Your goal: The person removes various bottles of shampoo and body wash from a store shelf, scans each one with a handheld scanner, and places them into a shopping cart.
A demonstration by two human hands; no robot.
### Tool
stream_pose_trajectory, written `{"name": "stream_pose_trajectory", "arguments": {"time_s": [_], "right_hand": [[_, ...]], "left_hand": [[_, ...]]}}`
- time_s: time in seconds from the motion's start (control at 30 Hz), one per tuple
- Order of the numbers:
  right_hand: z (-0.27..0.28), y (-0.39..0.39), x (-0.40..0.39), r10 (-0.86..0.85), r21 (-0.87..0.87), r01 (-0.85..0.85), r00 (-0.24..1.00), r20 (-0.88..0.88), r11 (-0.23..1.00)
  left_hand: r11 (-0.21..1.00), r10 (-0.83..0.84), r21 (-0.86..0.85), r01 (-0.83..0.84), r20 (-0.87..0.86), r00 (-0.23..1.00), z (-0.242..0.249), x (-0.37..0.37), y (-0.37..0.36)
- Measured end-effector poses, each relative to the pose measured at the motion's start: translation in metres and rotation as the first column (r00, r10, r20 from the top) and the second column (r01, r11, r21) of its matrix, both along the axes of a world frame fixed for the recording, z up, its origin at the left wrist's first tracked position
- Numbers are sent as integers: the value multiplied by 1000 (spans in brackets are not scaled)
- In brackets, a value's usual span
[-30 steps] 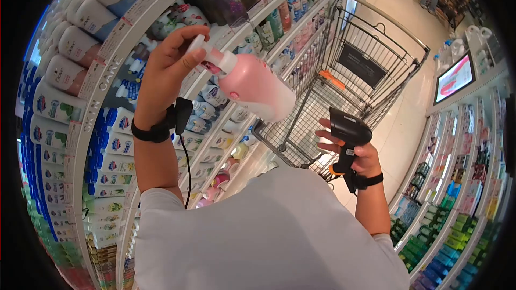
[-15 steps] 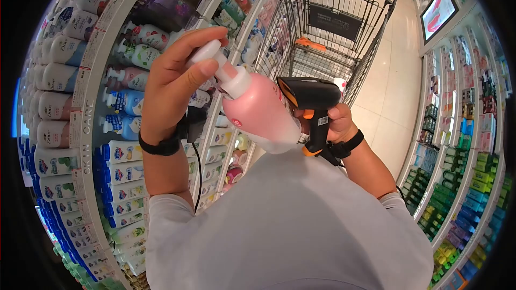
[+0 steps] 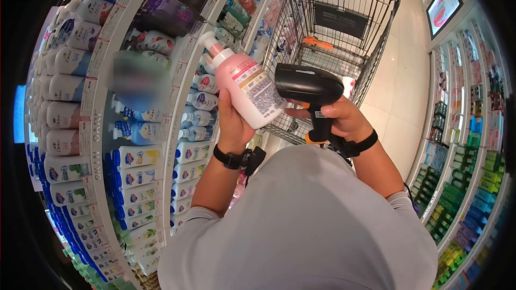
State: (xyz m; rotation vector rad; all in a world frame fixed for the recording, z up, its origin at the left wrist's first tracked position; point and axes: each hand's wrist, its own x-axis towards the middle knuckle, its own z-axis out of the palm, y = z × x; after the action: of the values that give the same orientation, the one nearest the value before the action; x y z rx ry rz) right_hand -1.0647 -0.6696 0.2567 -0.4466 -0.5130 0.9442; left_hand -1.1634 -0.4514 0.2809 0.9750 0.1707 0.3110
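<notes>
A pink pump bottle (image 3: 248, 87) with a white pump top leans to the upper left, its printed back label facing up. My left hand (image 3: 233, 123) grips it around the lower left side, thumb along the body. Just right of the bottle, my right hand (image 3: 346, 120) holds a black and orange handheld scanner (image 3: 309, 85) by its handle. The scanner's head lies close to the bottle's label. Black straps with small devices are on both wrists.
Ahead stands a wire shopping cart (image 3: 344, 35) with an orange item (image 3: 317, 42) inside. Shelves of bottles (image 3: 67, 87) and tubes (image 3: 137, 156) line the left. More product shelves (image 3: 462, 161) and a lit screen (image 3: 444, 8) are on the right, beyond the tiled floor (image 3: 395, 86).
My left hand has moved from the pump top down to the bottle's lower side. The bottle has turned, bringing its printed label into view beside the scanner.
</notes>
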Motion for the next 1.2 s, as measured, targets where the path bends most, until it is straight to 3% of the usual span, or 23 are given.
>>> {"name": "stream_pose_trajectory", "arguments": {"time_s": [0.07, 0.17, 0.2, 0.3, 0.47, 0.57, 0.7, 0.87, 0.93, 1.0, 1.03, 1.07, 1.13, 1.17, 1.2], "right_hand": [[16, -6, 5, -25, -24, 27, 997, 73, 999], [11, -23, 14, 21, -328, 67, 966, 258, 942], [16, -25, 13, 30, -336, 60, 966, 257, 940], [30, -28, 4, 131, -574, 72, 944, 304, 815], [37, -25, -8, 193, -614, 149, 869, 455, 775], [44, -21, -9, 291, -622, 190, 757, 586, 760], [52, -12, -10, 316, -655, 215, 740, 594, 725], [47, -14, -10, 360, -674, 265, 682, 637, 690], [42, -19, -11, 334, -693, 269, 725, 603, 669], [35, -29, -10, 303, -714, 270, 767, 565, 646], [31, -37, -9, 252, -743, 264, 827, 503, 615], [25, -47, -7, 196, -772, 253, 879, 436, 582], [2, -71, -5, 186, -821, 259, 898, 399, 509], [-7, -83, -6, 150, -857, 281, 914, 376, 432], [-17, -96, -8, 113, -888, 299, 927, 357, 351]], "left_hand": [[955, -138, -254, 153, 78, 987, -4, 6, 16], [934, -175, -301, 195, 90, 980, -16, 8, 30], [933, -167, -308, 188, 91, 982, -21, 8, 34], [859, -178, -457, 230, 155, 972, -31, 9, 39], [766, -263, -559, 317, 177, 948, -48, 9, 50], [713, -380, -533, 455, 252, 890, -59, 13, 52], [694, -328, -605, 390, 217, 919, -64, 22, 45], [716, -324, -610, 340, 141, 935, -78, 26, 44], [724, -293, -627, 287, 97, 951, -81, 28, 41], [731, -386, -567, 379, 113, 915, -89, 31, 41], [815, -445, -398, 422, 36, 895, -98, 34, 44], [818, -489, -367, 443, -38, 872, -112, 39, 49], [887, -433, -283, 364, -240, 869, -116, 52, 42], [880, -443, -299, 368, -239, 864, -126, 60, 39], [891, -453, -194, 411, -308, 836, -142, 71, 38]]}}
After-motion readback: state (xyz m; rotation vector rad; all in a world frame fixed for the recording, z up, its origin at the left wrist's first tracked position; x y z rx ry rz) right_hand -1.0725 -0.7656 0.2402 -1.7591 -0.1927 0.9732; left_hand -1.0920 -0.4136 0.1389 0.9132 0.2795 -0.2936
